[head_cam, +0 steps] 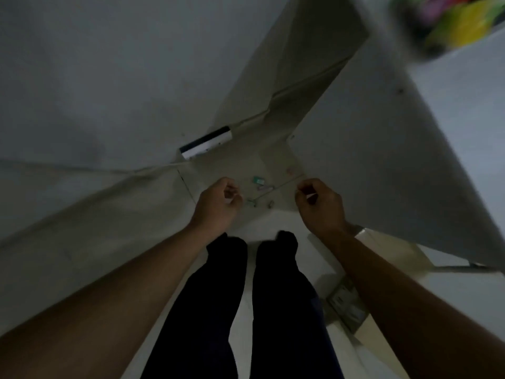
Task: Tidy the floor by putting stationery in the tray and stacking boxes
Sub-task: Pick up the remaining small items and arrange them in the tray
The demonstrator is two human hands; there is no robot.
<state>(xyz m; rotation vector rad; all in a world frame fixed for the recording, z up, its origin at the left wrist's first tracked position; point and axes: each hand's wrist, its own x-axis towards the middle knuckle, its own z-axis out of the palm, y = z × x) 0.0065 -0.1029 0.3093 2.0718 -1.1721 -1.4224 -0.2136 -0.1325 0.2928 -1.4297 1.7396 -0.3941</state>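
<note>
Dim light falls on a pale tiled floor (273,165) hemmed by white walls, where a standing person looks down past dark trousers (246,296) at small stationery pieces (259,184) scattered far below. Both the left hand (218,205) and right hand (318,205) hang loosely curled, fingers drawn together on nothing visible, with the pieces lying between them and well apart. Gloom and blur could likely lead to a tiny item being missed or fumbled; no tray is identifiable.
</note>
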